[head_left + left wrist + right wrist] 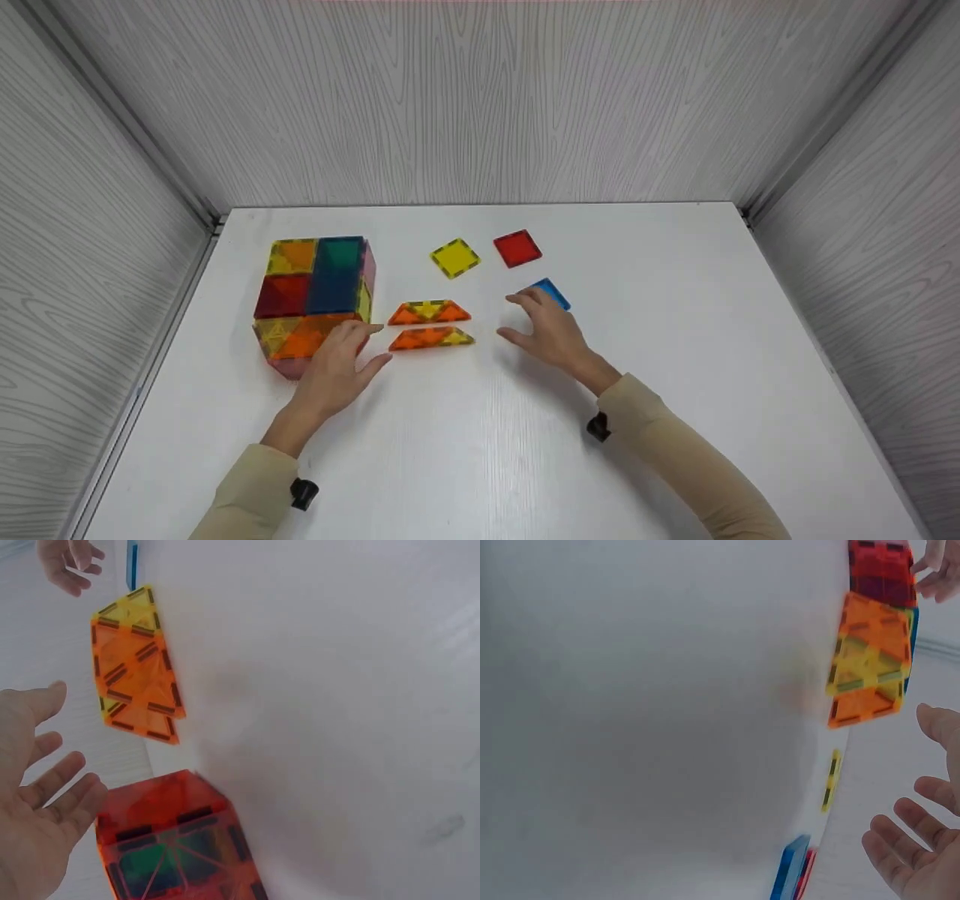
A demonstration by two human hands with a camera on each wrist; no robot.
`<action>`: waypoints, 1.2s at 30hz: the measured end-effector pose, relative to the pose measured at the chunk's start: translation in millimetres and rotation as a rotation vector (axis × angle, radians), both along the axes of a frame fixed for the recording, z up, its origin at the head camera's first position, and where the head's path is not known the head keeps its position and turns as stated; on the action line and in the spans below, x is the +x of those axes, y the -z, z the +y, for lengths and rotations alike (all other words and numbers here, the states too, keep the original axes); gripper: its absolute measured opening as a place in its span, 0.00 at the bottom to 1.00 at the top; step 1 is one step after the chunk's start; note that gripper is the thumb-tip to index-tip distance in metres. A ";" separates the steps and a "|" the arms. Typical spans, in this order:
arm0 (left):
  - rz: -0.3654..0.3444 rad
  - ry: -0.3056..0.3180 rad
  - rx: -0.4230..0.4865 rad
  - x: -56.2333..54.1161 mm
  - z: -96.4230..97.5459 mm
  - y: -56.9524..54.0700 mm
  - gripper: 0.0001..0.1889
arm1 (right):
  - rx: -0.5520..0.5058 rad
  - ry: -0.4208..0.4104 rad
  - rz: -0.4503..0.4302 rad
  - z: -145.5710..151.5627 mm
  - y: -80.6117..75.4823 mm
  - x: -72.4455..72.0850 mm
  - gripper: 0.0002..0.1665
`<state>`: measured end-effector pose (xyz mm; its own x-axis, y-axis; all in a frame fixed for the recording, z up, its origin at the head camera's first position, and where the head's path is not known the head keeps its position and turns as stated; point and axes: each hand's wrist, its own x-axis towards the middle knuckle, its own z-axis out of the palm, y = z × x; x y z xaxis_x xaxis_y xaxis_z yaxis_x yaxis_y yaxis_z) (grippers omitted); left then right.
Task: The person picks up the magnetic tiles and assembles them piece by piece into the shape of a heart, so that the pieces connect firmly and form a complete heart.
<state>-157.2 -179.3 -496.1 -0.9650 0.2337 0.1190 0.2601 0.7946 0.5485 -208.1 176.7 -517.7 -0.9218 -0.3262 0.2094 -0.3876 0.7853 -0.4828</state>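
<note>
In the head view the left hand [334, 367] is seen left of centre, fingers spread and nearly straight, nothing gripped; its fingertips lie at the lower right corner of the multicoloured box built of translucent magnetic tiles [315, 300], and contact there appears likely but cannot be confirmed. The right hand [547, 330] is held just right of centre, fingers relaxed and parted, nothing held, with its fingertips at the near edge of the blue square magnetic tile [551, 291], which is partly covered by it.

Between the two hands, two flat strips of orange and yellow triangular tiles [430, 324] are laid on the white table [675, 300], one above the other in the frame. Further up, a yellow square tile [455, 257] and a red square tile [517, 248] lie apart.

In the wrist views the tiles are blurred, and both palms are cut off at the frame edges.
</note>
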 end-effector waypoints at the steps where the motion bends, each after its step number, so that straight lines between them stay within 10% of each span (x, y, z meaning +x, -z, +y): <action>1: -0.016 0.004 0.002 -3.6 3.4 2.7 0.27 | 0.011 0.027 -0.012 8.0 2.1 -2.7 0.36; 11: -0.107 0.006 0.021 -30.5 24.3 19.0 0.27 | 0.105 0.216 -0.186 50.8 15.1 -33.3 0.45; 23: -0.133 0.055 0.087 -43.5 34.1 23.2 0.14 | 0.296 0.300 -0.247 33.0 16.4 -50.3 0.55; 36: -0.191 0.059 0.120 -45.9 33.9 23.3 0.10 | 0.195 0.300 -0.321 34.3 17.2 -54.6 0.54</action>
